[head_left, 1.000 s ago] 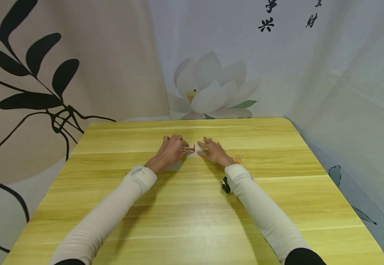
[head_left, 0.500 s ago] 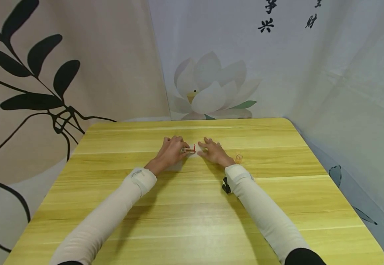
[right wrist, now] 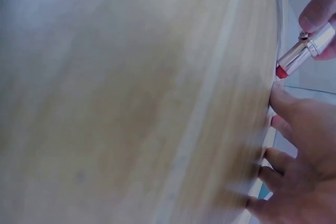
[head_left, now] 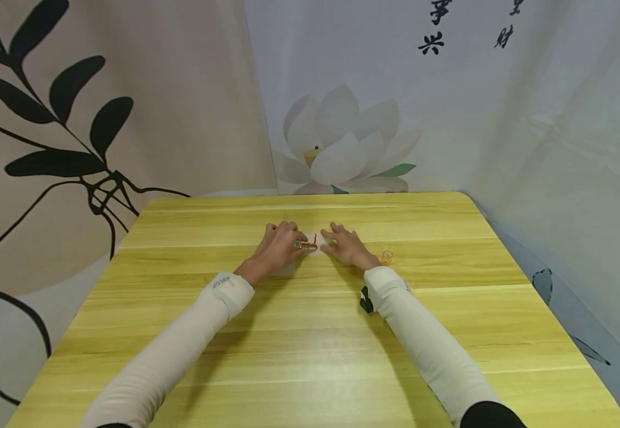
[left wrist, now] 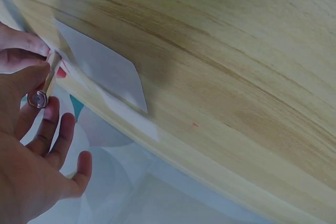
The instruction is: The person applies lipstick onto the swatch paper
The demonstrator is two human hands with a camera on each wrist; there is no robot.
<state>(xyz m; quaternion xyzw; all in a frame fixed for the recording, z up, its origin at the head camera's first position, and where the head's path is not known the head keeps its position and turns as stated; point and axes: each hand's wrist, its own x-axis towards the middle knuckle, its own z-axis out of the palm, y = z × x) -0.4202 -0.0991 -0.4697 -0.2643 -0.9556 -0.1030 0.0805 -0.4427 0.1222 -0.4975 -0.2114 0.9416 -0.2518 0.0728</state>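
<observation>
My left hand (head_left: 277, 248) pinches a lipstick (head_left: 305, 245) with a shiny gold-toned case, tilted low over a white sheet of paper (left wrist: 105, 66). In the right wrist view, the red tip of the lipstick (right wrist: 299, 54) points down at the surface. Beside that tip, a short red streak (head_left: 315, 238) shows on the paper. Just to the right, my right hand (head_left: 345, 247) lies with fingers spread, its fingertips touching down at the paper's right side. Both hands cover much of the sheet. The left wrist view shows the other left fingers loosely bent, away from the lipstick.
The wood-grain table (head_left: 310, 345) reaches back to a printed cloth (head_left: 352, 137) with a lotus and dark leaves. A faint orange drawing (head_left: 387, 257) marks the tabletop by the right wrist. A small black object (head_left: 365, 300) hangs at the right cuff.
The lipstick has shifted slightly toward me along the paper, and the red streak stays beside its tip. My right hand keeps its place; the head view has turned a little.
</observation>
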